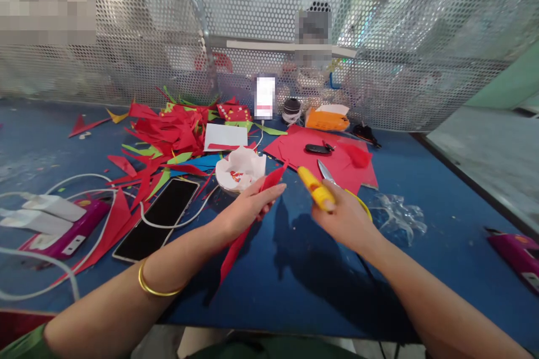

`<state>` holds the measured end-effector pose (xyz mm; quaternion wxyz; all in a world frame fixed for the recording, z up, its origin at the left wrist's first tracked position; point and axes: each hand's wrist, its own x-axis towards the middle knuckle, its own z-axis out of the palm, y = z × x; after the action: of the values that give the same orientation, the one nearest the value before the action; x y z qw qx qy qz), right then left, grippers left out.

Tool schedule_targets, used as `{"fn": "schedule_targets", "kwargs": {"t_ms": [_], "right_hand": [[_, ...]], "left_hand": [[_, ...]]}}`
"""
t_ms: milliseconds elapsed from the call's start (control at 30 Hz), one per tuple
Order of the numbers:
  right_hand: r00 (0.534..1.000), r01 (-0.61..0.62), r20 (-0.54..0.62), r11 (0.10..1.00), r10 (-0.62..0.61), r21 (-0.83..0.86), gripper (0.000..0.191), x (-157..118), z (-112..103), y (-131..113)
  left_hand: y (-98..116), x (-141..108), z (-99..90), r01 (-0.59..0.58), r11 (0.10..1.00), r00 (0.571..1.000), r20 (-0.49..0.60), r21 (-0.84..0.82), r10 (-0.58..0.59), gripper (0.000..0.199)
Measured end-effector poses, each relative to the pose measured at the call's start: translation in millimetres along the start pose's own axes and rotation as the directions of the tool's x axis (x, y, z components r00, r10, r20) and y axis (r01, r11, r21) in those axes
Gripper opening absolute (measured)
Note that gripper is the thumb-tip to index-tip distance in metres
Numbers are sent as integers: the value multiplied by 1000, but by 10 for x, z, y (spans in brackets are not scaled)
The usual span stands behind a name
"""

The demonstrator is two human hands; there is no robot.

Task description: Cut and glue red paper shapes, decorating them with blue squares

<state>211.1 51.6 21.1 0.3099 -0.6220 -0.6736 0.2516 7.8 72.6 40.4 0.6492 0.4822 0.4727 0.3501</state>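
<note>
Two bare hands above a blue worktop (455,247), seen from the head. The left hand (256,202), its forearm bearing a gold bangle (143,277), has its grip closed around a folded red paper strip (233,258); the strip's pointed tip rises beyond the fingers and its lower end slants toward the near edge. To the right and apart from it, the right hand (347,223) has its grip clenched on a yellow tool (315,188), whose front end points far and left. Scissors (327,173) lie partly hidden behind this hand; whether the two touch cannot be told.

Just beyond the left hand stands a white dish (223,174) with a wavy edge, containing small red and yellow pieces (236,175). Farther left spreads a heap of red scraps (181,130) mixed with green ones. A dark-screened phone (168,207) lies left of the left hand, crossed by a white cable (196,221). On the far right, red sheets (295,143) carry a small black object (318,149); an orange packet (326,120) lies beyond them. Crumpled clear plastic (400,216) rests right of the right hand. A perforated screen (252,11) bounds the far side.
</note>
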Motion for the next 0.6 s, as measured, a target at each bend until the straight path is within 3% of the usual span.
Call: {"fn": "schedule_targets", "kwargs": {"t_ms": [67,133,233,267,433,533,600], "right_hand": [[992,-98,-35,916,121,388,15,27,13,-31],[977,-162,-1,754,211,637,26,31,58,-67],[946,-238,77,516,313,823,34,19,151,-97],[942,-248,92,485,323,839,33,16,178,-99],[954,-217,70,517,290,828,18,13,228,-64],[952,-218,56,537,302,815,15,18,217,-39],[950,-213,39,547,311,809,14,20,209,-31]], "left_hand": [[-18,-29,32,-3,999,998,68,50,-1,41],[-38,-78,71,-11,996,988,153,84,-2,41],[-74,-139,118,-25,994,973,232,103,1,38],[-86,-149,127,-26,993,969,249,111,-3,40],[-122,-138,138,-31,984,946,322,173,-27,50],[-130,-120,133,25,996,918,392,87,-57,61],[-140,-104,134,72,997,923,376,23,-75,61]]}}
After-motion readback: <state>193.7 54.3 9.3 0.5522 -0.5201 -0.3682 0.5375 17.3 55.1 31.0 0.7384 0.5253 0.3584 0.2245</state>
